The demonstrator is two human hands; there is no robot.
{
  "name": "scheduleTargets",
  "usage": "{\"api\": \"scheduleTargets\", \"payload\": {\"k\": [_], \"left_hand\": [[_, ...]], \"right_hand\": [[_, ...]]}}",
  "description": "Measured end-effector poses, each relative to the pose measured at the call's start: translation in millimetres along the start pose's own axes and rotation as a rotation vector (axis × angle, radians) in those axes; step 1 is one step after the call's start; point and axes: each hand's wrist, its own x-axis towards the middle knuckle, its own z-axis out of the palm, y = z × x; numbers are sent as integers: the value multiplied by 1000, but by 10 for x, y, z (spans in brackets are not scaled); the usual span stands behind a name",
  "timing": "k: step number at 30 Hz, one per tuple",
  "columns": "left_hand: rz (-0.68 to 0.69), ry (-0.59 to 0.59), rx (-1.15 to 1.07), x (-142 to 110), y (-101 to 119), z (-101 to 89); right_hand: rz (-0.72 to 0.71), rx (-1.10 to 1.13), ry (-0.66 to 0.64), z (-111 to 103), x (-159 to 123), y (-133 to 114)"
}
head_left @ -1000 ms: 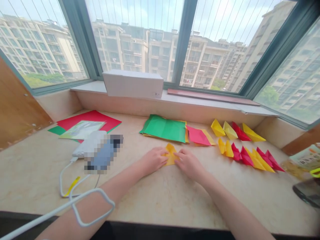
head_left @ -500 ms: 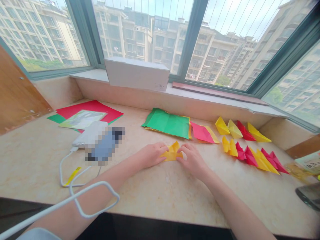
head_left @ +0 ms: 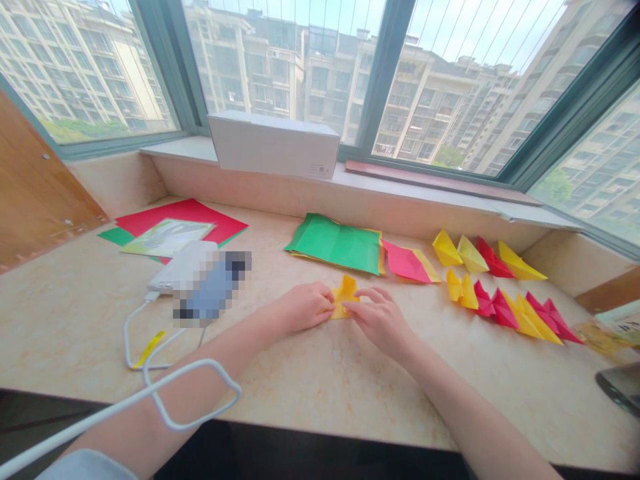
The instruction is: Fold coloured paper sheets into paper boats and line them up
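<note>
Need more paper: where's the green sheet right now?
In the head view, the green paper lies on the counter, just left of the pink paper.

Origami boats (head_left: 504, 311) — right of stacked paper (head_left: 333, 244)

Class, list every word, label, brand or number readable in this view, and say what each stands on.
No text can be read.
Small label on the white box: too small to read.
Cover of the book at the right edge: too blurred to read.
</note>
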Motion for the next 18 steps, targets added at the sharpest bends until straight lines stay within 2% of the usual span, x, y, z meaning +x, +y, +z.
{"api": "scheduleTargets", "payload": {"k": [4, 11, 18], "left_hand": [[21, -7, -6, 19, -6, 7], [16, -23, -6, 24, 11, -21], [43, -7, -32, 36, 10, -26]], "right_hand": [[-151, 33, -36, -25, 11, -30], [-168, 120, 12, -70, 6, 7], [-236, 87, -32, -57, -16, 6]]}}
